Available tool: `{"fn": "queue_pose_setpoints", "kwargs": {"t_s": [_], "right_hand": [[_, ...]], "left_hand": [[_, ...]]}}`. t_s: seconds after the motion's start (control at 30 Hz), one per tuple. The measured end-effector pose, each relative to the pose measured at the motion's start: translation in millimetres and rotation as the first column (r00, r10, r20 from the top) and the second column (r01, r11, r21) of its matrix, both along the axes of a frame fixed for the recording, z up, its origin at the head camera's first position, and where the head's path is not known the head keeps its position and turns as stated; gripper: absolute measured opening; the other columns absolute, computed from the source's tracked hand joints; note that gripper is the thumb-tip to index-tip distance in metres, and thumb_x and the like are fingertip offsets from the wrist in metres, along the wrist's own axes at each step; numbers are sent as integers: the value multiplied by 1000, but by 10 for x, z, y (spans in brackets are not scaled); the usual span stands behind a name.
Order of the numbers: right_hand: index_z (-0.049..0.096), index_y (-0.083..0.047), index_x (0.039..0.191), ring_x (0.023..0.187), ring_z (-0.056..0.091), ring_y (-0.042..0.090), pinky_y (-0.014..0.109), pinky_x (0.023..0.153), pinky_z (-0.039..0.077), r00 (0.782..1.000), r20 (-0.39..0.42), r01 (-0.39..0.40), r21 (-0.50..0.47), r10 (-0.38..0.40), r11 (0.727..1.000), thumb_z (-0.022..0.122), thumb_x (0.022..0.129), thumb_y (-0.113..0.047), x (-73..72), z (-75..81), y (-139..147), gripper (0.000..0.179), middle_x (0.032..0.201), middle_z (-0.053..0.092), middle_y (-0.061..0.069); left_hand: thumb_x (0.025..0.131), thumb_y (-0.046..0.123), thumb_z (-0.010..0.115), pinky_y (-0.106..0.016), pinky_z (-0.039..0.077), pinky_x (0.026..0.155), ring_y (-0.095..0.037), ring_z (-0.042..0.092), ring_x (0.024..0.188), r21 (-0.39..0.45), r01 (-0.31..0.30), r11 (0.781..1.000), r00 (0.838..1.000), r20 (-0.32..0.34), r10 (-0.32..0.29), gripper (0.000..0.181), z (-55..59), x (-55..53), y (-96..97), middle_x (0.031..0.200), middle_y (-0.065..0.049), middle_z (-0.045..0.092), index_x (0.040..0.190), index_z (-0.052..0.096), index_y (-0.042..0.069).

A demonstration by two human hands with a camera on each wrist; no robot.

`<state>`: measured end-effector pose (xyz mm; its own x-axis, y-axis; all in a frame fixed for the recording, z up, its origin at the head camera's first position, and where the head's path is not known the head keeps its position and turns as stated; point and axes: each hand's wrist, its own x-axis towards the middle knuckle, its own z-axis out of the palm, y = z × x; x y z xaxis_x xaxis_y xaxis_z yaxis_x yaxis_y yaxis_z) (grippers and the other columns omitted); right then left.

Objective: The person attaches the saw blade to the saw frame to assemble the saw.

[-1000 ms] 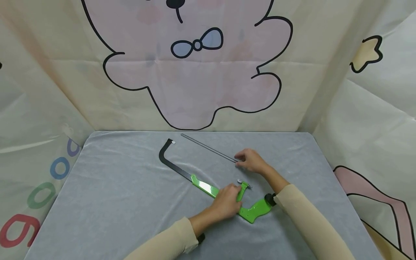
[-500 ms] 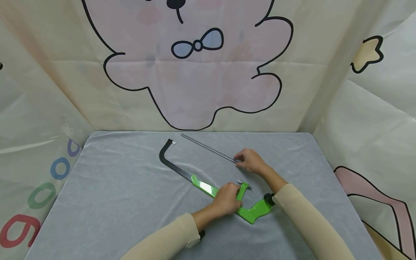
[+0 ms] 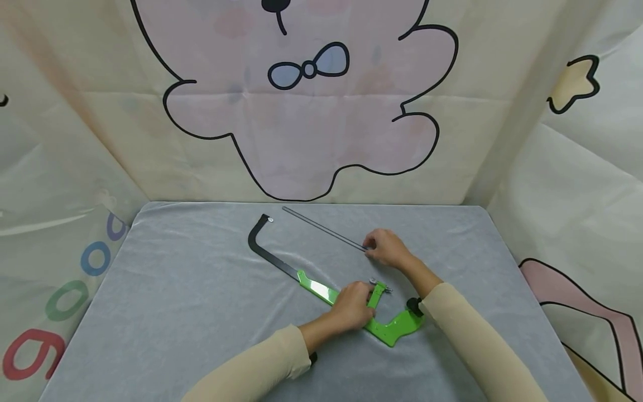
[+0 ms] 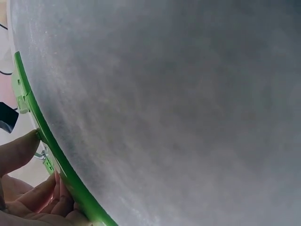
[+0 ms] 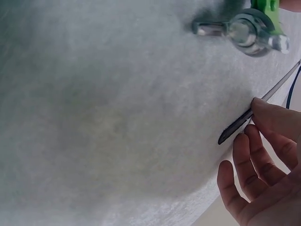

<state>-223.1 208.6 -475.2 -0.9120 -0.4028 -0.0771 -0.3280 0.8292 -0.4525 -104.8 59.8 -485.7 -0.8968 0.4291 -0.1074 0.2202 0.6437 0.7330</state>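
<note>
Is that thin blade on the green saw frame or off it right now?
Off. The blade is apart from the saw frame, its near end pinched by the right hand; the left hand grips the frame.

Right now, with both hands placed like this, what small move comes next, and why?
Perhaps have the right hand ease the thin dark strip toward the metal fitting on the saw frame: the strip is pinched near one end, apart from the fitting, and the left hand grips the frame.

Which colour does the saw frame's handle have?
The handle is bright green, best seen in the head view.
</note>
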Motion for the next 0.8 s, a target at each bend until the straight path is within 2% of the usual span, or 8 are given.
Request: {"fn": "queue_pose_setpoints", "kwargs": {"t_s": [0.2,0.53,0.8], "right_hand": [[71,-4,85,78,59,21,41,75,49,1000,19,1,7,-1,1000,76,81,-3,-16,-6,-32,6,83,66,5],[70,-1,85,76,59,22,42,74,50,998,52,23,15,-24,1000,73,81,1,-43,18,-87,5,82,66,7],[70,-1,81,73,60,24,43,69,51,997,-6,72,92,-72,993,68,81,-1,-18,53,-170,2,81,67,8]], "left_hand": [[75,-2,74,-26,25,48,-9,31,54,7,-8,1000,1000,15,8,29,11,7,0,60,6,36,67,49,9],[76,-3,71,-26,27,48,-10,33,54,3,-15,1000,999,39,15,19,-5,-13,3,61,5,38,73,56,8],[74,-4,70,-25,26,48,-10,32,53,-6,4,1000,1000,-3,-4,24,-1,-23,-2,59,5,37,69,50,9]]}}
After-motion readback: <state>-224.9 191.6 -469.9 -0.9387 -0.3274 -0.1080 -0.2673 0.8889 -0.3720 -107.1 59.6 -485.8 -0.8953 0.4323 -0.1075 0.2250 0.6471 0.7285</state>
